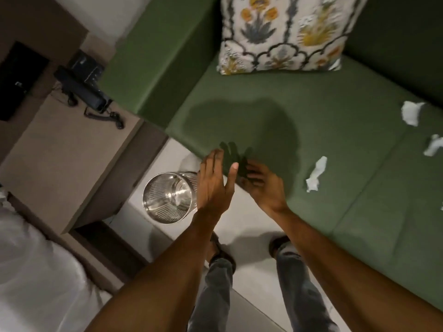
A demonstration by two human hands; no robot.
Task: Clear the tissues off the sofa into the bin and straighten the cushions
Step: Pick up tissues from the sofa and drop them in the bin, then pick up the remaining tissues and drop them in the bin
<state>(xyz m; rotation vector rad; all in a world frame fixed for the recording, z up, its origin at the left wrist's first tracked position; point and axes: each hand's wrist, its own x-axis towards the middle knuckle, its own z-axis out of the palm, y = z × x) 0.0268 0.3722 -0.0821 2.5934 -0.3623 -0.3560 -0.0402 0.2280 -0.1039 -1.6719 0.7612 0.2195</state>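
I look down from the head camera at a green sofa [263, 111] that fills the right of the view, with pale floor and my own legs below. Both of my hands are raised over the sofa's front edge, close together and apart from everything. My left hand [213, 185] is flat with fingers straight and together, thumb spread, holding nothing. My right hand [263, 188] is loosely curled, palm turned away; I cannot see anything in it, though its palm is hidden. The nearest tissue [316, 174] lies on the seat to the right of my right hand, a crumpled white strip whose long axis runs from lower left to upper right. The right hand is plainly the nearer one to it. Two more tissues, one [411, 113] farther back and one [432, 146] at the frame's right border, lie well apart from my hands; a white scrap at the right edge is cut off. The bin [169, 198], a ribbed metal cylinder, stands on the floor just left of my left hand, which covers its right rim. One patterned cushion [285, 32] leans upright against the backrest, its top cut off.
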